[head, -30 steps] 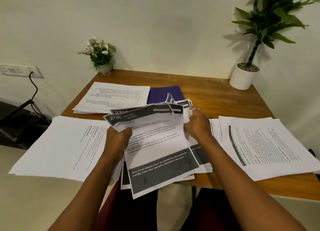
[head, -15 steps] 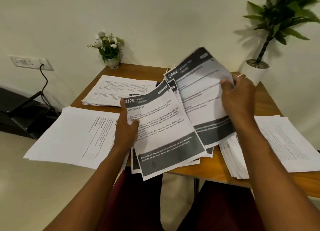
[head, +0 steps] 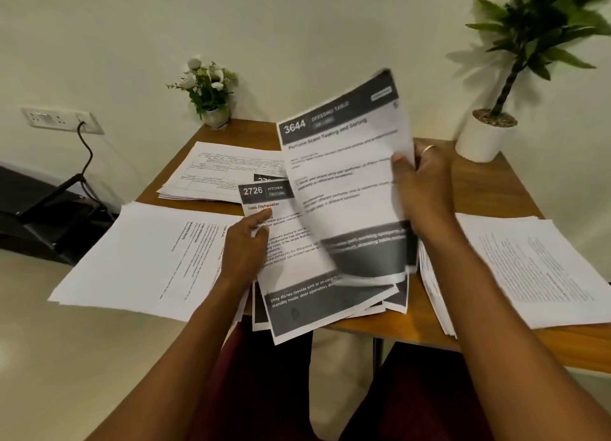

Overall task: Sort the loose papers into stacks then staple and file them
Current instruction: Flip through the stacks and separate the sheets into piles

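My right hand (head: 425, 189) grips the right edge of a raised sheet headed "3644" (head: 344, 162), tilted up over the table's middle. Under it lies a fanned pile topped by the sheet "2726 Load Dishwasher" (head: 291, 252), which hangs over the table's front edge. My left hand (head: 246, 245) holds that pile at its left edge, thumb on top. A white text stack (head: 145, 255) overhangs the table at the left, a form stack (head: 224, 172) lies at the back left, and another text stack (head: 529, 268) sits at the right.
The wooden table (head: 492, 189) stands against a wall. A small flower pot (head: 215, 116) sits at its back left corner and a white potted plant (head: 482, 136) at the back right. A wall socket with a black cable (head: 82, 136) is at the left.
My right hand has lifted the "3644" sheet off the pile, raised it and swung it upright. My left hand has stayed on the pile's left edge.
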A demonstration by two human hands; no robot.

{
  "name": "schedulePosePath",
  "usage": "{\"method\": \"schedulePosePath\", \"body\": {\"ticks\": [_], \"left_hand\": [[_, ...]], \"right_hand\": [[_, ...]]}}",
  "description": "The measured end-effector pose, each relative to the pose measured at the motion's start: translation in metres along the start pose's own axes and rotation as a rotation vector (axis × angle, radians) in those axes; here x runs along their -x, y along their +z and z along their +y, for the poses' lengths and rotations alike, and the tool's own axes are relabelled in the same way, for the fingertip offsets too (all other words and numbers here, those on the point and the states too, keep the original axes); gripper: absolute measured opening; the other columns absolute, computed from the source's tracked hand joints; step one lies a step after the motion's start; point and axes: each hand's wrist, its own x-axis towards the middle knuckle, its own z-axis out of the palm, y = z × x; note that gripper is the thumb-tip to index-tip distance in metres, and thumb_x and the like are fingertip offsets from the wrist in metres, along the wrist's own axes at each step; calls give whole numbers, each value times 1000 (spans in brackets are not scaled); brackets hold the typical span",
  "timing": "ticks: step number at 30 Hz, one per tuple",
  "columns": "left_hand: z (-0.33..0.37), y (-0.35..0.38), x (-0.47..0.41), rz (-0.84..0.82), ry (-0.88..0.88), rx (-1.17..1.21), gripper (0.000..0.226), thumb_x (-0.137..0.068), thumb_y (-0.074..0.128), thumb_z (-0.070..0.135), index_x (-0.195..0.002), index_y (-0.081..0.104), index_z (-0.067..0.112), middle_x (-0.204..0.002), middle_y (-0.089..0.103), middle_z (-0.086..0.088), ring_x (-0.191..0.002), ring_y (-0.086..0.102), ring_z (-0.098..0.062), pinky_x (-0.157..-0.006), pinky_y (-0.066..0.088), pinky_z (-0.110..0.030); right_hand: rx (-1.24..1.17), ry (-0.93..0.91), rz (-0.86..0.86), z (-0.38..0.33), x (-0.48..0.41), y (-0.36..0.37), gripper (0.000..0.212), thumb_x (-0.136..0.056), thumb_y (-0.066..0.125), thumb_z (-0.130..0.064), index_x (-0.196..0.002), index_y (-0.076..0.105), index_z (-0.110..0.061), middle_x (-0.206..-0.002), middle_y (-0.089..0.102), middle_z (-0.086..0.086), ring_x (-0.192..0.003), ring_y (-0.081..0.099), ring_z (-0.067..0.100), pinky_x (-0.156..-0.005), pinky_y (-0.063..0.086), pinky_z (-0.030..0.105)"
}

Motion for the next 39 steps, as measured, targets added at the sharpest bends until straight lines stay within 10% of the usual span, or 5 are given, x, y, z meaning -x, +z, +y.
{"method": "schedulePosePath", "body": {"ticks": [12,20,27,32,39], "left_hand": [[-5,-13,15,-134,-48,96,38,-83,66,35,-67,44,9,-57,51,-2,-55,46,-17,-60,41,-34],[16,-4,5,-90,-258,709,39,-101,45,36,-98,81,20,-109,77,-11,-100,74,-32,-86,57,-44],[4,-1,1,12,-83,315,23,-99,63,10,-118,75,16,-105,79,3,-95,76,-16,-80,61,-31],[3,0,-1,37,-54,267,24,-100,63,10,-120,74,17,-107,77,8,-94,75,-11,-69,58,-17],[-2,-1,-4,28,-6,204,21,-100,64,16,-117,76,20,-110,77,5,-104,72,-15,-90,56,-33]], "right_hand": [[151,105,-360,27,38,54,35,-104,56,-27,-137,58,-18,-135,64,1,-120,62,22,-98,51,36],[282,130,-299,68,45,63,47,-103,56,-18,-149,45,-14,-152,50,6,-139,47,28,-110,41,36],[197,36,-118,76,11,47,27,-98,62,-41,-114,70,-21,-112,69,-5,-99,62,9,-84,51,28],[711,66,27,100,-28,22,30,-96,67,-30,-124,67,-20,-131,62,5,-127,50,29,-106,36,45],[689,144,51,113,-37,17,29,-87,78,-33,-108,67,-19,-113,71,4,-104,64,25,-87,28,37]]}}
